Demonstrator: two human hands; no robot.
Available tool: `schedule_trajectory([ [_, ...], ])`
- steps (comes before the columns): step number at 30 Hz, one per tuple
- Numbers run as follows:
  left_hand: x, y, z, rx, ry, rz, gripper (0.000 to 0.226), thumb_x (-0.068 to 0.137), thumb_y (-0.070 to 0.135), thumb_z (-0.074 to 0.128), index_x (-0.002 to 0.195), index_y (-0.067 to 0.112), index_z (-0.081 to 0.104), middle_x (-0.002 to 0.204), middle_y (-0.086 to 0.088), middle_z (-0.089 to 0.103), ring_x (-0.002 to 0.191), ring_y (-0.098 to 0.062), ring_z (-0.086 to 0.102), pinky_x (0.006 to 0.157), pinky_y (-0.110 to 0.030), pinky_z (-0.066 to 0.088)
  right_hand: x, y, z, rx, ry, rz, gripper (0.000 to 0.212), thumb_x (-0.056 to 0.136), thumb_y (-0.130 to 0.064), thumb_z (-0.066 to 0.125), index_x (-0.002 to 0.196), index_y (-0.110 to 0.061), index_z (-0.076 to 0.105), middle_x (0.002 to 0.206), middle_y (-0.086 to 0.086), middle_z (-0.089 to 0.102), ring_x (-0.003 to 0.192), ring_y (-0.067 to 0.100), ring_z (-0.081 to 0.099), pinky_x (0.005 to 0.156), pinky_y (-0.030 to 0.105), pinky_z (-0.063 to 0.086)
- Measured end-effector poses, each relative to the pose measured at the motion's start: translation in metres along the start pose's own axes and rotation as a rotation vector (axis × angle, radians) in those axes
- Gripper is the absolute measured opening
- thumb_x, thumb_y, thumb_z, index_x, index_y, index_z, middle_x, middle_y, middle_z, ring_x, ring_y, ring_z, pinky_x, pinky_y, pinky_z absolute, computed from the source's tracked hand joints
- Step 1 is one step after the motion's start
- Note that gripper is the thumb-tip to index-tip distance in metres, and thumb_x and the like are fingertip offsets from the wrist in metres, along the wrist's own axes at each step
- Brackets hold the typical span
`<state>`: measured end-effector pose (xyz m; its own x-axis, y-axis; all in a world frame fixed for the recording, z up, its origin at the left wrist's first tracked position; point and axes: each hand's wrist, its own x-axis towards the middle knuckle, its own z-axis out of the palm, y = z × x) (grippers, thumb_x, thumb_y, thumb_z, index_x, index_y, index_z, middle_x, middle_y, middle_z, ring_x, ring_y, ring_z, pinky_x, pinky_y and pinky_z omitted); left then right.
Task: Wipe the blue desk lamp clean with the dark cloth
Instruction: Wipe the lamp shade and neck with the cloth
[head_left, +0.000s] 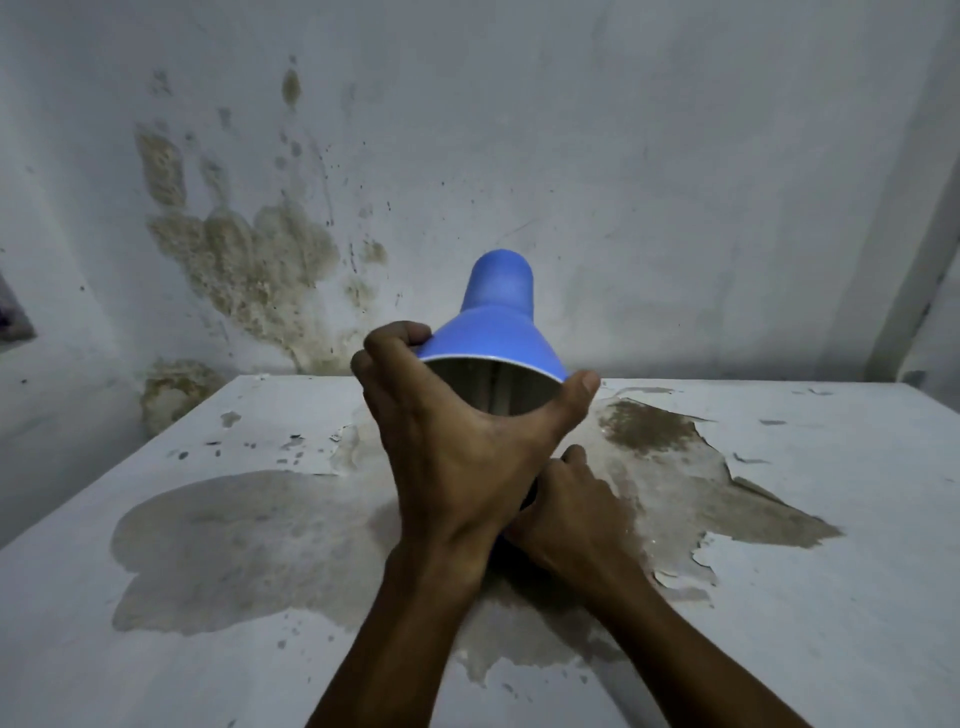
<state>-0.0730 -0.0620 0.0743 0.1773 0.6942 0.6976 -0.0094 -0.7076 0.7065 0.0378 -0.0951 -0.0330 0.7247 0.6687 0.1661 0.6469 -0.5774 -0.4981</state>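
The blue desk lamp's cone shade (498, 322) is tipped so that its silvery open mouth faces me, above the table. My left hand (457, 441) grips the shade's lower rim, with the fingers at the left edge and the thumb at the right edge. Just below and behind it, my right hand (571, 509) is curled shut low over the table. Only a sliver of the dark cloth (527, 500) shows between the two hands. The lamp's stem and base are hidden behind my hands.
The white table top (831, 597) has peeling paint and large brown stains. A stained, mouldy wall (249, 260) rises right behind it. The table's left edge (93, 488) runs diagonally, with a drop beyond it.
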Motion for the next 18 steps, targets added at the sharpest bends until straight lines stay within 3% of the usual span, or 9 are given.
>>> schedule_trajectory([
  [6, 0.030, 0.018, -0.003, 0.050, -0.071, -0.087, 0.098, 0.045, 0.072, 0.079, 0.113, 0.025, 0.028, 0.117, 0.002, 0.034, 0.109, -0.020, 0.048, 0.069, -0.021, 0.045, -0.011, 0.002, 0.005, 0.035, 0.029, 0.024, 0.076, 0.053, -0.082, 0.067, 0.116, -0.040, 0.056, 0.109, -0.006, 0.040, 0.082, 0.010, 0.051, 0.074, 0.029, 0.051],
  [11, 0.082, 0.038, -0.002, 0.201, -0.271, -0.238, 0.120, 0.048, 0.077, 0.075, 0.137, 0.023, 0.017, 0.137, -0.010, 0.033, 0.119, -0.032, 0.044, 0.084, -0.043, 0.050, -0.013, 0.004, 0.007, 0.019, 0.048, 0.002, 0.076, 0.056, -0.077, 0.070, 0.118, -0.037, 0.054, 0.109, -0.008, 0.035, 0.079, 0.008, 0.044, 0.071, 0.028, 0.048],
  [18, 0.116, 0.051, -0.008, 0.307, -0.445, -0.314, 0.124, 0.048, 0.087, 0.066, 0.141, 0.025, 0.013, 0.127, -0.011, 0.034, 0.097, -0.028, 0.041, 0.074, -0.045, 0.055, -0.010, 0.006, 0.006, 0.072, 0.060, -0.003, 0.074, 0.053, -0.075, 0.074, 0.115, -0.038, 0.056, 0.105, -0.008, 0.037, 0.074, 0.008, 0.045, 0.069, 0.028, 0.048],
])
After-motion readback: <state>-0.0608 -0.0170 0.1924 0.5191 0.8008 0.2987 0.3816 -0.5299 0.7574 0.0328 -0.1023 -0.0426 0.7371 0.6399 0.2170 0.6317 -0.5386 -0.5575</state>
